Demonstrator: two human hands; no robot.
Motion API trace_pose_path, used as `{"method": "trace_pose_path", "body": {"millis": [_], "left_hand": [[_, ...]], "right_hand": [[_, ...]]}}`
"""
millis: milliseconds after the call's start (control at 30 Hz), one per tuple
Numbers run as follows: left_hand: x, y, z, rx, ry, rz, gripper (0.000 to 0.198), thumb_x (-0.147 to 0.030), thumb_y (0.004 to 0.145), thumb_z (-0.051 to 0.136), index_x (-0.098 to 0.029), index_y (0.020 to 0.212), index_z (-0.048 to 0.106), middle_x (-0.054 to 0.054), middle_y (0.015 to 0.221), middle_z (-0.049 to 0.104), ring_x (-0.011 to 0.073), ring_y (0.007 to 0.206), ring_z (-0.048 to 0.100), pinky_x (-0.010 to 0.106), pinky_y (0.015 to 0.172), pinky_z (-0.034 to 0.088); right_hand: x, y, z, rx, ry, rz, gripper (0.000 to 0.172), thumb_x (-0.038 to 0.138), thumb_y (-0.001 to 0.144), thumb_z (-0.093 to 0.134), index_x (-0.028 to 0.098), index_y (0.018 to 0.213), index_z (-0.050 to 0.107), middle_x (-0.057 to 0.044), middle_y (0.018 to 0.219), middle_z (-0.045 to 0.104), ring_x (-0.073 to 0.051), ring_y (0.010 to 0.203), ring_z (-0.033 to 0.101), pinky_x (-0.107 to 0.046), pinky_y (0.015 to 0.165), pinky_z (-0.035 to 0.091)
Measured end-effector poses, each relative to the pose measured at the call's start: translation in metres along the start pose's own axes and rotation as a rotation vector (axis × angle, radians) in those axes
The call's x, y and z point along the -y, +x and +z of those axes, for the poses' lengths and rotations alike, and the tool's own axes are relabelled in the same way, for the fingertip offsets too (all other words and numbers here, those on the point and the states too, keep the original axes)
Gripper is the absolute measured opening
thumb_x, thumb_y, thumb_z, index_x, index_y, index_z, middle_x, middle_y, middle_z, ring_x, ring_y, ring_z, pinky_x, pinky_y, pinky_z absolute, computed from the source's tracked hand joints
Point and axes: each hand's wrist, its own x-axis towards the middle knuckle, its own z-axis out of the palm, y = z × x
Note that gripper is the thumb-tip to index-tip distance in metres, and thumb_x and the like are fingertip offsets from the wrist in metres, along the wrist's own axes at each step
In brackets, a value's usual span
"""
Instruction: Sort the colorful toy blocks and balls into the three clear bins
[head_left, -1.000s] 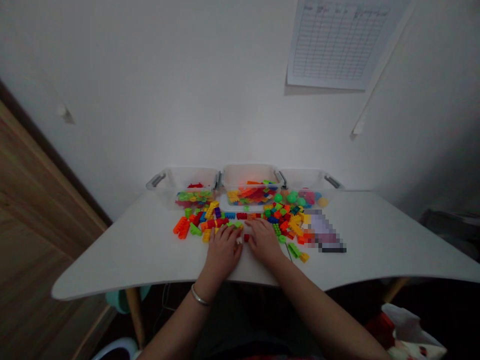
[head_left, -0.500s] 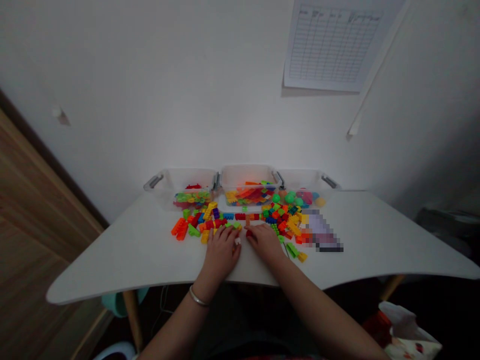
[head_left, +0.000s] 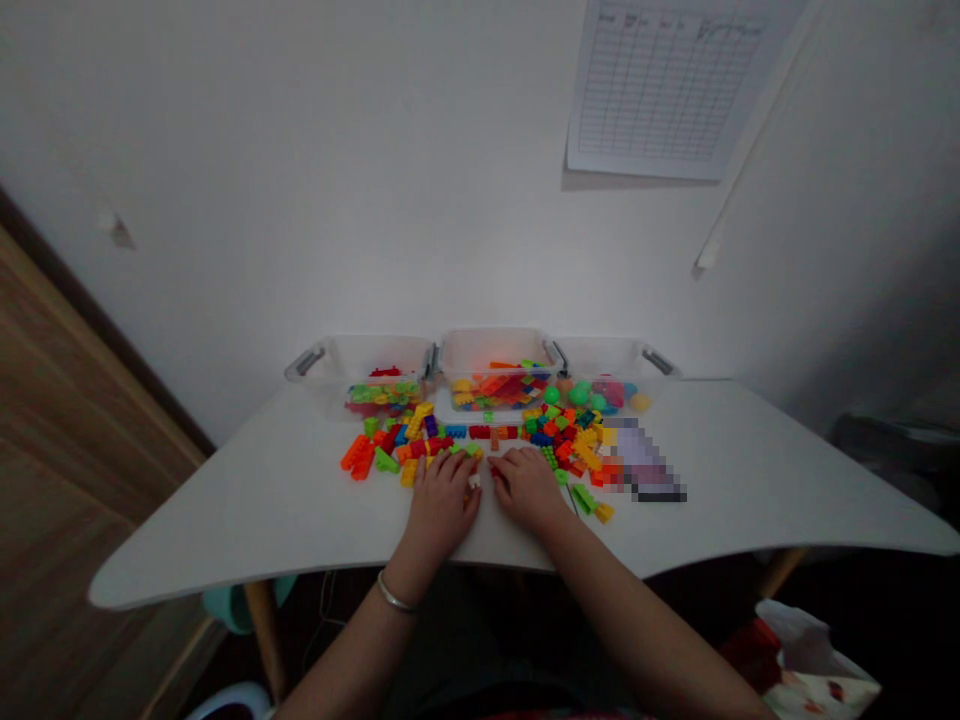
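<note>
My left hand [head_left: 442, 500] rests palm down over the near edge of the left brick pile, fingers spread, with a small white piece [head_left: 474, 482] beside its thumb and yellow and green bricks at its fingertips. My right hand [head_left: 527, 487] lies a little to the right, its fingers curled together over something I cannot make out. Just beyond it sits an orange-brown brick [head_left: 494, 438], touching a row of red bricks [head_left: 480, 432]. Left of my left hand are orange bricks [head_left: 358, 457] and a green brick [head_left: 387, 461].
Three clear bins stand along the wall: left [head_left: 375, 350], middle [head_left: 495, 345] and right [head_left: 607, 352], holding coloured pieces and balls. A mixed brick pile [head_left: 570, 440] lies right of centre beside a pixelated flat object [head_left: 645, 465]. Green bricks [head_left: 583, 498] are near my right forearm.
The dark red piece seen under my right fingertips is now mostly out of sight. My right fingers have shifted slightly; my left hand stays nearly still.
</note>
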Motion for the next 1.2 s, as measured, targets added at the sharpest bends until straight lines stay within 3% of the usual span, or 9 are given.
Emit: {"method": "trace_pose_path", "body": {"millis": [167, 300, 400, 533, 633, 767, 967, 1200], "left_hand": [[0.0, 0.0, 0.0, 0.001, -0.006, 0.005, 0.039, -0.028, 0.086, 0.054, -0.022, 0.124, 0.061, 0.009, 0.13, 0.062, 0.0299, 0.123, 0.051, 0.057, 0.112, 0.029], [0.001, -0.001, 0.0, -0.001, -0.005, 0.011, 0.039, -0.029, 0.086, 0.055, -0.022, 0.124, 0.06, 0.009, 0.13, 0.062, 0.0302, 0.123, 0.051, 0.057, 0.112, 0.029], [0.001, -0.001, -0.001, 0.003, -0.008, 0.012, 0.04, -0.028, 0.086, 0.054, -0.022, 0.125, 0.06, 0.009, 0.13, 0.062, 0.0303, 0.124, 0.05, 0.057, 0.112, 0.028], [0.001, -0.001, -0.001, 0.009, -0.013, 0.004, 0.04, -0.028, 0.086, 0.054, -0.022, 0.125, 0.06, 0.009, 0.129, 0.062, 0.0303, 0.122, 0.051, 0.058, 0.111, 0.029], [0.002, 0.0, -0.001, 0.008, -0.016, 0.007, 0.04, -0.028, 0.085, 0.054, -0.022, 0.124, 0.06, 0.009, 0.129, 0.062, 0.0303, 0.122, 0.051, 0.059, 0.111, 0.029], [0.001, 0.0, -0.002, 0.015, -0.018, 0.004, 0.04, -0.028, 0.086, 0.054, -0.021, 0.124, 0.06, 0.009, 0.13, 0.062, 0.0305, 0.123, 0.051, 0.057, 0.112, 0.028], [0.001, -0.001, -0.002, 0.027, -0.016, 0.008, 0.039, -0.028, 0.086, 0.053, -0.02, 0.124, 0.06, 0.009, 0.129, 0.062, 0.0299, 0.123, 0.05, 0.056, 0.112, 0.029], [0.002, -0.001, 0.0, 0.021, -0.024, 0.008, 0.04, -0.028, 0.086, 0.053, -0.021, 0.125, 0.059, 0.009, 0.129, 0.062, 0.0304, 0.123, 0.05, 0.058, 0.112, 0.028]], "right_hand": [[-0.003, 0.0, 0.002, -0.03, 0.125, 0.021, 0.02, 0.021, 0.087, 0.06, 0.018, 0.102, 0.071, -0.01, 0.107, 0.068, -0.024, 0.101, 0.06, -0.036, 0.093, 0.046], [-0.013, 0.011, -0.004, -0.215, 0.286, 0.04, 0.027, 0.021, 0.087, 0.058, 0.019, 0.113, 0.067, -0.008, 0.105, 0.069, -0.022, 0.1, 0.061, -0.035, 0.093, 0.048], [-0.027, 0.033, -0.023, -0.385, 0.345, 0.048, 0.033, 0.024, 0.09, 0.053, 0.019, 0.12, 0.065, -0.009, 0.104, 0.068, -0.021, 0.099, 0.061, -0.034, 0.092, 0.049], [-0.049, 0.074, -0.058, -0.522, 0.357, 0.095, 0.03, 0.029, 0.091, 0.052, 0.023, 0.115, 0.069, -0.008, 0.105, 0.067, -0.021, 0.1, 0.061, -0.036, 0.094, 0.047], [-0.061, 0.1, -0.072, -0.537, 0.325, 0.141, 0.032, 0.031, 0.092, 0.051, 0.021, 0.116, 0.069, -0.009, 0.105, 0.068, -0.022, 0.097, 0.061, -0.037, 0.093, 0.047], [-0.072, 0.119, -0.069, -0.485, 0.203, 0.225, 0.034, 0.036, 0.092, 0.051, 0.02, 0.115, 0.07, -0.01, 0.106, 0.07, -0.024, 0.1, 0.059, -0.039, 0.094, 0.044], [-0.076, 0.124, -0.055, -0.401, 0.058, 0.282, 0.032, 0.035, 0.092, 0.05, 0.022, 0.109, 0.073, -0.011, 0.102, 0.071, -0.027, 0.099, 0.058, -0.042, 0.092, 0.043], [-0.075, 0.119, -0.046, -0.426, 0.031, 0.253, 0.034, 0.031, 0.092, 0.044, 0.019, 0.106, 0.073, -0.011, 0.114, 0.068, -0.026, 0.106, 0.056, -0.043, 0.099, 0.04]]}}
